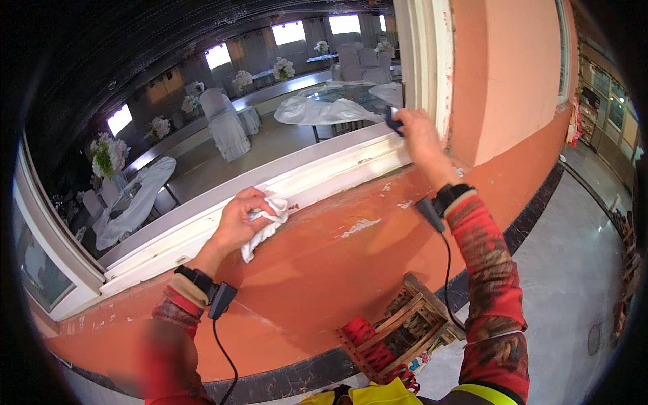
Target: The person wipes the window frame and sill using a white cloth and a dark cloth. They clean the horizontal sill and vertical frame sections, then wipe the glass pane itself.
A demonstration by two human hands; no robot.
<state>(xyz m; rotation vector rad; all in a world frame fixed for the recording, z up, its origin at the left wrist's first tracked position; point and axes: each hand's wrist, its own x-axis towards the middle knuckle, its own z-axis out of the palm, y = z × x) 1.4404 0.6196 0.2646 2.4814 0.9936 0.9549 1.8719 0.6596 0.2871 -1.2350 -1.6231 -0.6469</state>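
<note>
Gripping a crumpled white cloth (260,241) in curled fingers, the left hand (236,219) is at the outer edge of the white window frame (324,167), the cloth hanging against the orange wall (317,283). Farther off, near the frame's right corner, the right hand (420,135) is closed around a small dark object (393,124), its kind unclear. Beyond the opening stands a white-covered chair (226,125); farthest are bright windows (289,32).

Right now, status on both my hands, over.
Left hand gripping crumpled white cloth by white window frame. Right hand holding small dark object. Brown wooden rack below.
</note>
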